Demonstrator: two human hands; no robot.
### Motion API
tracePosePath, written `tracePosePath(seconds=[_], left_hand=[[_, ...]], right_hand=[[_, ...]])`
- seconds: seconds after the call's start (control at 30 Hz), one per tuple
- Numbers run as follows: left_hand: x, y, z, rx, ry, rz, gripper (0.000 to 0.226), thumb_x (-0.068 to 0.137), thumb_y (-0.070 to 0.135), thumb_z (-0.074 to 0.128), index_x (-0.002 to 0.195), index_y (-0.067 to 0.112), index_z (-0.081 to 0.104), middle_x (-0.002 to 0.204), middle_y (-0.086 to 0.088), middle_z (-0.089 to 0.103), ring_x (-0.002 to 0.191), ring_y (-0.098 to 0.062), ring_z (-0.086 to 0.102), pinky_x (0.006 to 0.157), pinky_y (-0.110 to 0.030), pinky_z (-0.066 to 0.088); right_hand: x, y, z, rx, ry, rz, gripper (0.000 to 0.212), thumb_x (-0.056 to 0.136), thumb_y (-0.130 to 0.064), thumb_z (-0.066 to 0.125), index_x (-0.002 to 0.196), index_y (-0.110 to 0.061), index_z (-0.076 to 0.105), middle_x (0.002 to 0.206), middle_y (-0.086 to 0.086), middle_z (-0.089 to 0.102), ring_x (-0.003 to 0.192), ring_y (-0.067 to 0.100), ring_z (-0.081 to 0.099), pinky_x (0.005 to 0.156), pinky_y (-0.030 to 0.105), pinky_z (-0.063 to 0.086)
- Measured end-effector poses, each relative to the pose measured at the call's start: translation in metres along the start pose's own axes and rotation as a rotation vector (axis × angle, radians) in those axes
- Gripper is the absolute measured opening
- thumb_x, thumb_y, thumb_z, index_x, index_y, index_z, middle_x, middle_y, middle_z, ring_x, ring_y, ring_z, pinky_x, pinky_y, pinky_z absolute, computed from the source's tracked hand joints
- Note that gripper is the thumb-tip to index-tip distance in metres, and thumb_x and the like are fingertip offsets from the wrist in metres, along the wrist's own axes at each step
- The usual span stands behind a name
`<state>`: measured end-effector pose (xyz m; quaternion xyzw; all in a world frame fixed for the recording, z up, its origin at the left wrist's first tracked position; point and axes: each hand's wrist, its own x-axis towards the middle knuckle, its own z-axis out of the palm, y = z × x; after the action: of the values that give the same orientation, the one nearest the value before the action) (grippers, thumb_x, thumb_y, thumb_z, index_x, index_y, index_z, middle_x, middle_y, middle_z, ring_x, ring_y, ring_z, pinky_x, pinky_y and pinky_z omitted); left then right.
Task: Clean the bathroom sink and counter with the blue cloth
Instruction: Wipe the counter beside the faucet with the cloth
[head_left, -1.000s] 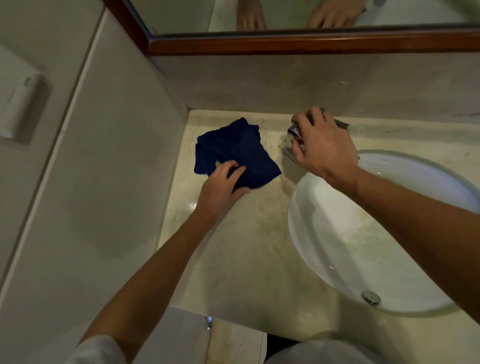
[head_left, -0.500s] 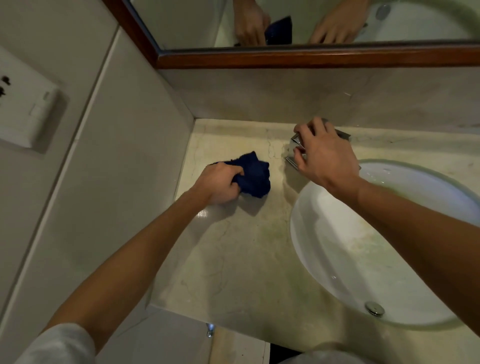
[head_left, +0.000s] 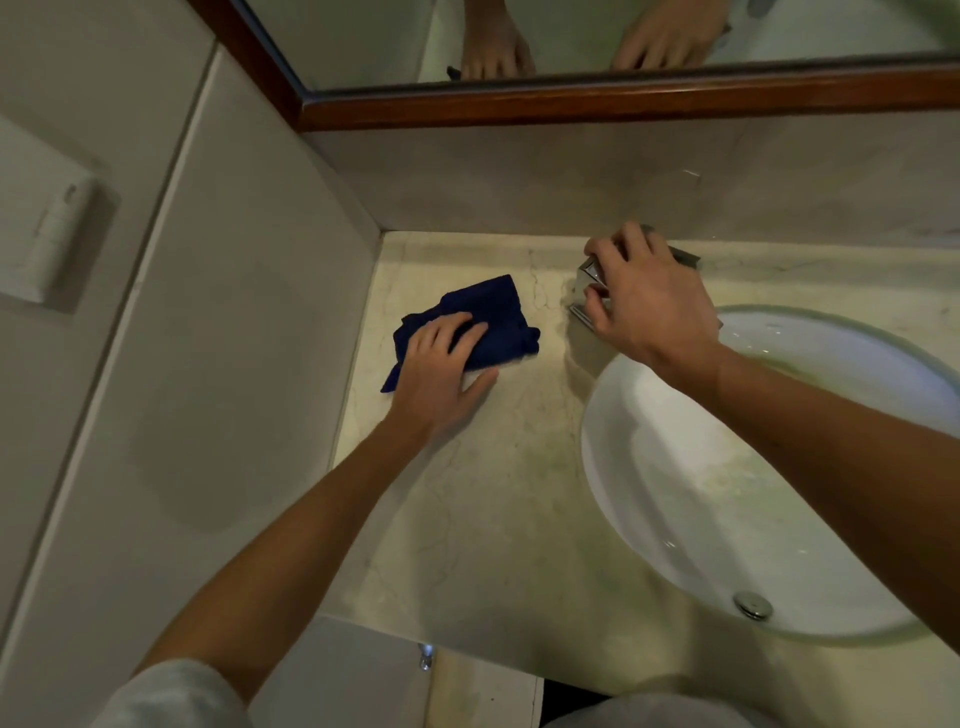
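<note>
Blue cloth (head_left: 493, 317), bunched half a second ago, is spread again — left hand (head_left: 441, 369) flat, fingers straight, pressing it on the table (head_left: 498, 499). Right hand (head_left: 649, 301) stays curled round the tap (head_left: 589, 275). Wiping's underway — sink (head_left: 675, 493) not yet touched.

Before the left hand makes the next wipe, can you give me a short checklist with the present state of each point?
1. Dark blue cloth lies flat on the pale marble counter: ok.
2. Left hand presses on the cloth with straight fingers: ok.
3. Cloth is spread open: not ok, it is crumpled and partly folded.
4. Right hand is curled over the chrome tap, away from the wiping path: ok.
5. Water is running from the tap: cannot tell, the hand hides the spout.
6. White oval sink basin is already clean: not ok, greenish marks show inside it.
</note>
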<state>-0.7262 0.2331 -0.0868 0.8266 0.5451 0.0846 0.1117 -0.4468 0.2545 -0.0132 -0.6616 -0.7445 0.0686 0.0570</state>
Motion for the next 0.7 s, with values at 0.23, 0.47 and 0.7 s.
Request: tracePosePath(seconds=[0.23, 0.47, 0.7], left_hand=[[0.045, 0.003, -0.005, 0.204, -0.097, 0.057, 0.048, 0.083, 0.035, 0.065, 0.125, 0.015, 0.059, 0.122, -0.007, 0.06, 0.108, -0.029, 0.056, 0.088, -0.041, 0.044], [0.123, 0.007, 0.002, 0.201, 0.0, 0.062, 0.044, 0.083, 0.025, 0.074, 0.123, 0.012, 0.061, 0.123, -0.012, 0.059, 0.105, -0.032, 0.058, 0.081, -0.044, 0.05], [0.164, 0.065, 0.026, 0.001, 0.02, 0.218, 0.038, 0.078, 0.018, 0.077, 0.115, 0.011, 0.07, 0.115, -0.013, 0.065, 0.099, -0.032, 0.061, 0.078, -0.045, 0.05]], right_hand=[[0.0, -0.001, -0.002, 0.005, -0.007, 0.009, 0.041, 0.098, -0.036, 0.052, 0.134, -0.016, 0.048, 0.127, 0.013, 0.049, 0.116, 0.031, 0.052, 0.068, 0.045, 0.06], [-0.001, -0.002, -0.002, -0.022, 0.002, -0.002, 0.039, 0.097, -0.036, 0.052, 0.131, -0.016, 0.049, 0.124, 0.012, 0.049, 0.111, 0.03, 0.053, 0.065, 0.044, 0.058], [-0.001, -0.003, -0.001, -0.046, 0.027, -0.013, 0.041, 0.097, -0.035, 0.052, 0.134, -0.015, 0.049, 0.125, 0.012, 0.05, 0.111, 0.031, 0.053, 0.062, 0.039, 0.048]])
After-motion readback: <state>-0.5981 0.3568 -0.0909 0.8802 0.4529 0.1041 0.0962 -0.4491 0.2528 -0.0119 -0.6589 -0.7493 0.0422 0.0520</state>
